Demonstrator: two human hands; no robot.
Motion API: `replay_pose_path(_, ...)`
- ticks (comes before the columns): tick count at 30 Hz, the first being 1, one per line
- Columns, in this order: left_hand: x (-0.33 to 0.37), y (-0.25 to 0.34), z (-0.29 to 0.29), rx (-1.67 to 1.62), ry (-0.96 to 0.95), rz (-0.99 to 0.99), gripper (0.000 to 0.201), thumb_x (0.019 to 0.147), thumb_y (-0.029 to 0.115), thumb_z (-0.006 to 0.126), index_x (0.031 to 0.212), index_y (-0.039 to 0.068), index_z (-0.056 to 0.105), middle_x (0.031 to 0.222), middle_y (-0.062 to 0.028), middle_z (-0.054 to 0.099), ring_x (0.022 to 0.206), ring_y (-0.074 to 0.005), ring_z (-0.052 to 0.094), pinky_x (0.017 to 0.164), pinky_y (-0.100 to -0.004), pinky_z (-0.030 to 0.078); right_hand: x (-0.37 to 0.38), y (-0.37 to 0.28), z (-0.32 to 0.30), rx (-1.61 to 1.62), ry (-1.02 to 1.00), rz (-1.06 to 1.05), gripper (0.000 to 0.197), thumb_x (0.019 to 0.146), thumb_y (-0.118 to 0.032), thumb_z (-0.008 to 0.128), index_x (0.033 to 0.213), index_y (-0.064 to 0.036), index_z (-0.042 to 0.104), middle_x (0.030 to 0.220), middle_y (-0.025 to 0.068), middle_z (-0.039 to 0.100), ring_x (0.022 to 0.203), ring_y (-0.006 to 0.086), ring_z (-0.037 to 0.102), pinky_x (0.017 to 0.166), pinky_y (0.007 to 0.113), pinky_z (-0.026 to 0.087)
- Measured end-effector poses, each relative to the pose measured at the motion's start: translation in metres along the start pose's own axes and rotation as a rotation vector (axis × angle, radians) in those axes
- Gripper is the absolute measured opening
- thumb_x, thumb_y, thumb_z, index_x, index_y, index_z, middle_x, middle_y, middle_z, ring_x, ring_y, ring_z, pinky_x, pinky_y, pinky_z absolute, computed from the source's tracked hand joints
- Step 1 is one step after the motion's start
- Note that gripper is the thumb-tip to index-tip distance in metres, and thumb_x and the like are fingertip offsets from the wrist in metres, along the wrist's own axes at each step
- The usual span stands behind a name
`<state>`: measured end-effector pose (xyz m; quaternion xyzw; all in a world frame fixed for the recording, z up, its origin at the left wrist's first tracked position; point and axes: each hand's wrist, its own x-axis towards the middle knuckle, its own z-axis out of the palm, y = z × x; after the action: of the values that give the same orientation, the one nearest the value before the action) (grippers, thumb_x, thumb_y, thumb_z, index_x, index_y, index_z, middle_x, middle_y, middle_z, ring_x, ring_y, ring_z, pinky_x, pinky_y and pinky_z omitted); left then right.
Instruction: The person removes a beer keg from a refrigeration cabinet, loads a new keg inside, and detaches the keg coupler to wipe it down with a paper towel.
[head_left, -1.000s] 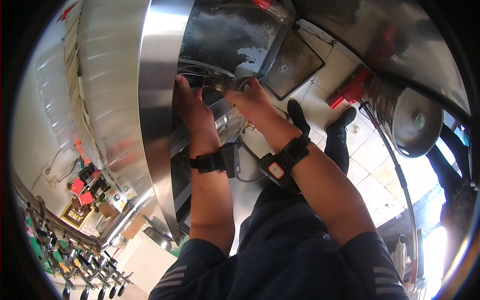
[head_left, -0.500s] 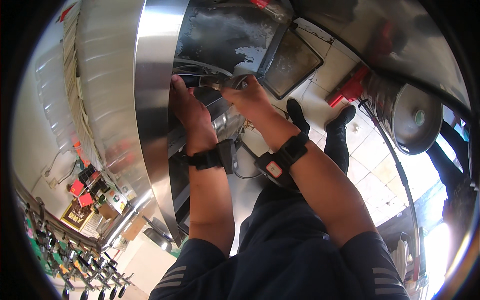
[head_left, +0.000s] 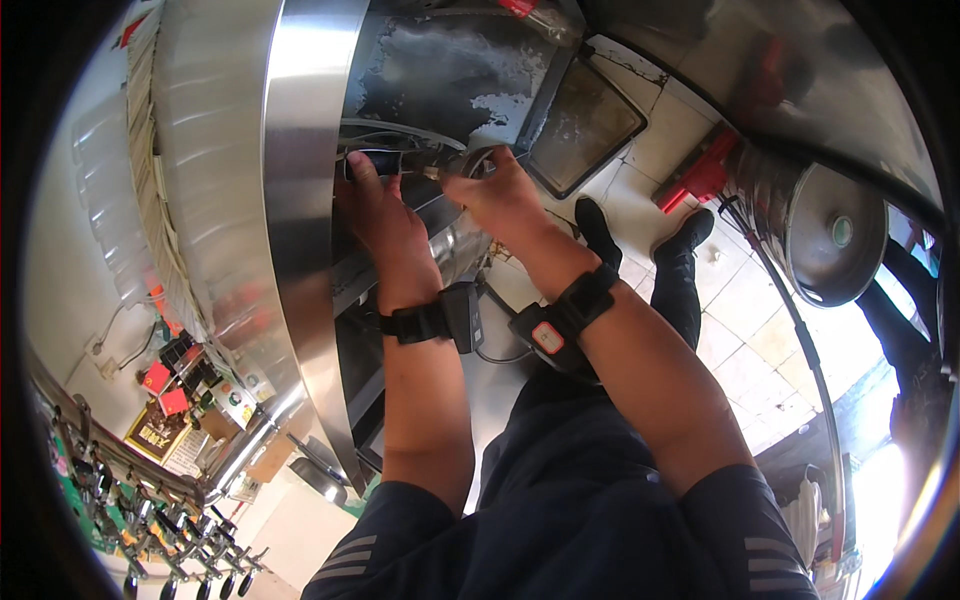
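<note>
My right hand [head_left: 500,195] is closed, its fingers pinched round a shiny metal fitting [head_left: 478,160] with a hose beside it. My left hand [head_left: 382,212] sits just left of it, partly in the shadow of the steel counter edge. Its thumb points up beside a black part [head_left: 383,161] that appears to line up with the fitting. The left fingers curl underneath, and what they grip is mostly hidden. Below both hands a rounded metal body, perhaps a keg [head_left: 462,245], shows in part. A pale hose [head_left: 405,128] curves behind the hands.
The steel counter edge [head_left: 305,200] runs along my left. A worn metal surface [head_left: 450,75] and a dark-rimmed tray [head_left: 587,128] lie beyond my hands. On the right are a red-headed floor squeegee [head_left: 700,172] and a steel keg [head_left: 835,235]. Several taps [head_left: 170,530] are at lower left.
My left hand has shifted slightly right, and its thumb stands further out from the counter's shadow. My right hand keeps its hold, nearly still.
</note>
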<state>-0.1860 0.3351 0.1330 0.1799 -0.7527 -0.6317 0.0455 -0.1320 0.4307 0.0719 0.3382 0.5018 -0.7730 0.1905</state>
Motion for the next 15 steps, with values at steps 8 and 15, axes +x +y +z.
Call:
replay_pose_path(8, -0.018, -0.003, 0.007, 0.01, 0.044, 0.091, 0.05, 0.093, 0.033, 0.056, 0.131, 0.005, 0.039, 0.122, -0.0093, 0.052, 0.105, -0.0174, 0.053, 0.086, -0.0319, 0.044, -0.008, -0.015, -0.014, 0.068, -0.086, 0.054, 0.07, 0.065, -0.035, 0.071, 0.117, 0.0046, 0.046, 0.094, 0.0157, 0.064, 0.089, 0.0268, 0.064, 0.08, 0.032, 0.048)
replay_pose_path(15, 0.005, -0.01, 0.001, -0.083, 0.001, -0.091, 0.054, 0.09, 0.038, 0.06, 0.132, 0.011, 0.039, 0.123, -0.0047, 0.05, 0.104, -0.0159, 0.049, 0.087, -0.0337, 0.042, 0.01, 0.005, -0.009, 0.066, 0.009, -0.059, 0.067, 0.065, -0.033, 0.072, 0.115, 0.0037, 0.047, 0.088, 0.0149, 0.064, 0.086, 0.027, 0.064, 0.076, 0.032, 0.049)
